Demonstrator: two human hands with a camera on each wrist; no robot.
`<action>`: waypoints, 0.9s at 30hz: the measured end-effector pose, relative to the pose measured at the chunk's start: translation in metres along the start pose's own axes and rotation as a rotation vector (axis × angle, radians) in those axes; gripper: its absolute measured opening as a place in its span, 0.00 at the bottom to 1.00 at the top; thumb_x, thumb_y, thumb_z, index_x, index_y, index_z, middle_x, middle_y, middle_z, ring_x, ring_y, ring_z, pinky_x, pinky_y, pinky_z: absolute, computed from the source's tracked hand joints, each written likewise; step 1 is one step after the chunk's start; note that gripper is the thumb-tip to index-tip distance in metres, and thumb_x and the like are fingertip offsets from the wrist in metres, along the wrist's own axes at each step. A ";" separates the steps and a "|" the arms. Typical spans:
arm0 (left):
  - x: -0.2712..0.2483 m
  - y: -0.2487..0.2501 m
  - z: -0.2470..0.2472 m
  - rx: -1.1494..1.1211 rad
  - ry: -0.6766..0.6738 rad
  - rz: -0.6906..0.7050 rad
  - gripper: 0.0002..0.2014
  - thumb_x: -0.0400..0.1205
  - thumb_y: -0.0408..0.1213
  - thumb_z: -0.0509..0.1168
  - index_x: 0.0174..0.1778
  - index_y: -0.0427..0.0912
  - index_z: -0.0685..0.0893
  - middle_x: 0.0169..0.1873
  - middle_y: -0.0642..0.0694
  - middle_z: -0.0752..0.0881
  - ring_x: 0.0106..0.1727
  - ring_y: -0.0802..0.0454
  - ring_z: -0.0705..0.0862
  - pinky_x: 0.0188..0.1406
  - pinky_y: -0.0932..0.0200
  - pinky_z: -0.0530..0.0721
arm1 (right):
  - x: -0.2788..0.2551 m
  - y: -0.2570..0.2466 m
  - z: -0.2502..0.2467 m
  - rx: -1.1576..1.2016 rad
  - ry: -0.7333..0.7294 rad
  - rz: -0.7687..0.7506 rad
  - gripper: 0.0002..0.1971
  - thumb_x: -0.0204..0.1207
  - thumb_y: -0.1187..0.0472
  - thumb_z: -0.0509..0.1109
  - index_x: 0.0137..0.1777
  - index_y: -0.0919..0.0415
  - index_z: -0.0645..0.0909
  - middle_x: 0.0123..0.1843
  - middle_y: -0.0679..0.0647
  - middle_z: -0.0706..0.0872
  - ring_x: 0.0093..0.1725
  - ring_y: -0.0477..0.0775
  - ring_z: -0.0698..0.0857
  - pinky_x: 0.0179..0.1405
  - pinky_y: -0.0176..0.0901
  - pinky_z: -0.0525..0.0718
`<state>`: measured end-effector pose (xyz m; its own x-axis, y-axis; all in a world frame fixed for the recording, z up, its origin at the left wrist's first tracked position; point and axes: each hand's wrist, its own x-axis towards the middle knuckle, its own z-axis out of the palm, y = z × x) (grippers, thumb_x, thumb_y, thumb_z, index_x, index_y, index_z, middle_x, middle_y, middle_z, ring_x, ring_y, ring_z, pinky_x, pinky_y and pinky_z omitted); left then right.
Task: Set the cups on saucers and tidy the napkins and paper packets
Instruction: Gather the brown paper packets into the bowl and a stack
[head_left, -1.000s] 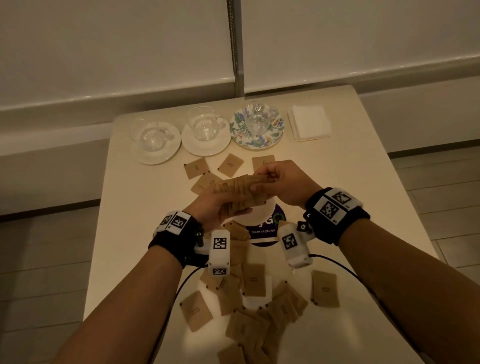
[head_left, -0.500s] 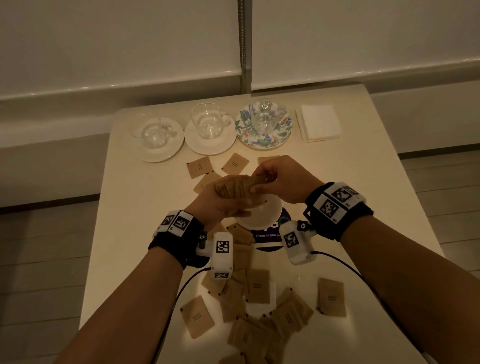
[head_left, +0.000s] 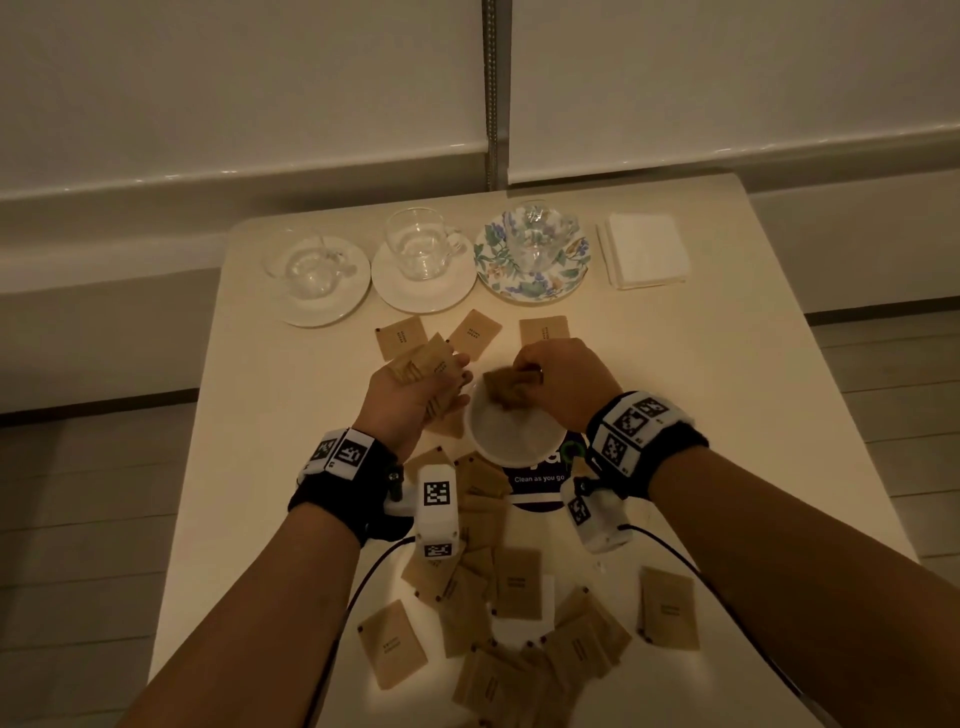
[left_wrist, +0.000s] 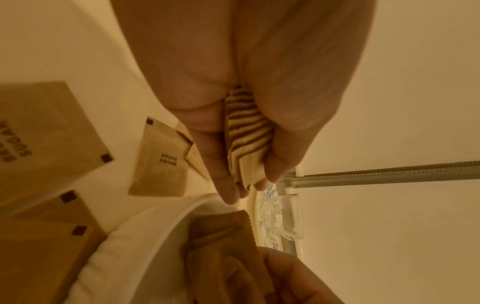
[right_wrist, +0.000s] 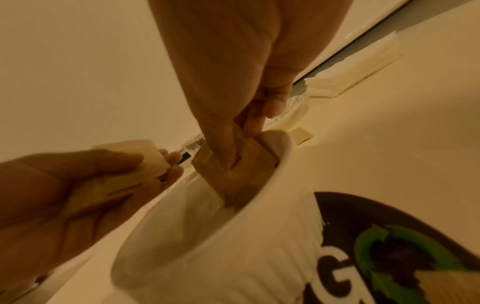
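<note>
- Since half a second ago the hands have parted: then the right hand (head_left: 563, 382) met the left hand (head_left: 410, 397) at the stack of packets; now it has carried a few packets (head_left: 511, 389) off to the white bowl (head_left: 498, 441).
- Head view: the left grip is closed round the stack of packets (head_left: 423, 364), at 9 o'clock of the bowl. The right grip pinches its few packets at the bowl's 12 o'clock rim. Three glass cups already stand on saucers (head_left: 423, 283) along the far tabletop (head_left: 727, 415), with the napkin stack (head_left: 644, 249) at their 3 o'clock, so I judge those steps done. Loose packets (head_left: 517, 584) lie at 6 o'clock of the bowl, and three more at its 12 o'clock.
- Left wrist view: thumb and fingers (left_wrist: 223, 164) clamp the stack (left_wrist: 245, 144) edge-on, many layers showing. Packets marked brown sugar (left_wrist: 161, 162) lie flat on the tabletop at 9 o'clock.
- Right wrist view: the thumb and fingers (right_wrist: 221, 139) pinch the packets (right_wrist: 233, 174), lower edges inside the bowl (right_wrist: 259, 246) against its far wall.
- Step in hand: filing packets into the bowl. Next, I judge, the right grip should let go once they stand against the wall, then draw more from the left.
</note>
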<state>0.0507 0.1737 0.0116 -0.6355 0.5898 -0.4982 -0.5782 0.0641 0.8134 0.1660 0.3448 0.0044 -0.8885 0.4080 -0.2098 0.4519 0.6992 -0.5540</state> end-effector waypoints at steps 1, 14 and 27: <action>0.000 -0.001 -0.001 -0.006 -0.002 0.003 0.14 0.79 0.22 0.67 0.61 0.35 0.84 0.55 0.37 0.90 0.57 0.38 0.88 0.47 0.48 0.91 | 0.001 -0.001 0.003 -0.054 0.015 -0.006 0.12 0.75 0.57 0.74 0.56 0.59 0.86 0.52 0.55 0.82 0.51 0.56 0.80 0.46 0.42 0.73; -0.003 0.003 0.005 0.103 -0.105 0.059 0.14 0.78 0.22 0.69 0.59 0.37 0.88 0.52 0.35 0.89 0.52 0.40 0.89 0.48 0.47 0.90 | -0.004 0.006 -0.003 0.048 0.148 -0.016 0.23 0.70 0.59 0.78 0.65 0.59 0.80 0.56 0.53 0.78 0.51 0.50 0.79 0.53 0.45 0.80; -0.010 0.004 0.026 0.207 -0.375 -0.043 0.20 0.79 0.17 0.62 0.64 0.36 0.84 0.58 0.32 0.88 0.60 0.35 0.87 0.55 0.45 0.88 | -0.012 -0.007 -0.042 0.451 -0.026 -0.040 0.07 0.71 0.61 0.80 0.46 0.55 0.87 0.42 0.49 0.87 0.28 0.33 0.79 0.36 0.34 0.77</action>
<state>0.0683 0.1887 0.0277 -0.3608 0.8327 -0.4200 -0.4611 0.2322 0.8565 0.1766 0.3596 0.0445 -0.9090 0.3669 -0.1978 0.3423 0.3860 -0.8566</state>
